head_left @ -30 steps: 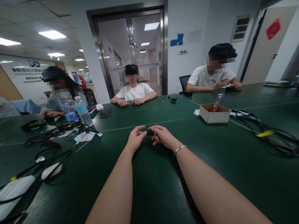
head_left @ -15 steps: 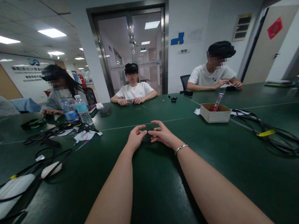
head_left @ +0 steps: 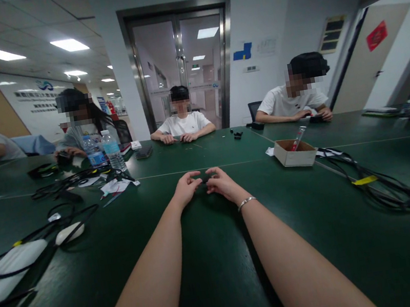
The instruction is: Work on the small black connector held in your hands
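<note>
Just above the green table (head_left: 217,255), my left hand (head_left: 187,188) and my right hand (head_left: 224,183) face each other at the middle of the view. A small black object (head_left: 205,178) is pinched between the fingertips of both hands; its kind is too small to make out. The left thumb and index finger close on its left side. On its right side, the right thumb and fingers are curled in, partly hiding it. A silver bracelet (head_left: 246,202) circles my right wrist.
An open cardboard box (head_left: 296,158) and coiled black cable (head_left: 391,196) lie to the right. Leftward are water bottles (head_left: 114,152), papers (head_left: 114,185), tangled cables (head_left: 78,215) and a white power strip (head_left: 12,262). Several people sit across the table.
My right index finger has come down from a raised position and bent towards the small black object, which shows more clearly now. The left hand stays nearly still.
</note>
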A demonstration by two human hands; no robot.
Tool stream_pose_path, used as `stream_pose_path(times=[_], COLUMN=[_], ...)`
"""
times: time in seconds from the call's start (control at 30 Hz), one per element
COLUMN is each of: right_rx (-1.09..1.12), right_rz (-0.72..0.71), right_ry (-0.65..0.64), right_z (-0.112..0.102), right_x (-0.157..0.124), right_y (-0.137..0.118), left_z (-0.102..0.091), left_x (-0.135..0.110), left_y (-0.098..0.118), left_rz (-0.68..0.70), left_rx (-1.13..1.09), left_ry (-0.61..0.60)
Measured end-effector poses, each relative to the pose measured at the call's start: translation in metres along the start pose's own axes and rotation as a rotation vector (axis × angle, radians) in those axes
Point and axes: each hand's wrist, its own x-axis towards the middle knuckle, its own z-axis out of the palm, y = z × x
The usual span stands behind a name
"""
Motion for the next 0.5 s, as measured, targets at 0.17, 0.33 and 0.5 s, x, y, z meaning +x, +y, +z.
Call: stream_pose_path(times=[0.17,0.33,0.5], right_rx=[-0.033,-0.034,0.020], right_rz=[0.021,-0.043,-0.054], right_ry=[-0.027,-0.097,-0.128], right_z=[-0.0002,-0.0028,-0.0052], right_x=[0.0017,0.0025,0.0003], right_y=[0.0017,0.0041,0.0038], left_z=[0.0003,0.0017,0.0030], left_x=[-0.0019,-0.0021,-0.0013], left_y=[0.0048,0.0051,-0.0015], left_rz=[-0.009,-0.049,-0.016], left_rx=[0.011,0.007,0.078], left_ry=[0.011,-0.020,-0.053])
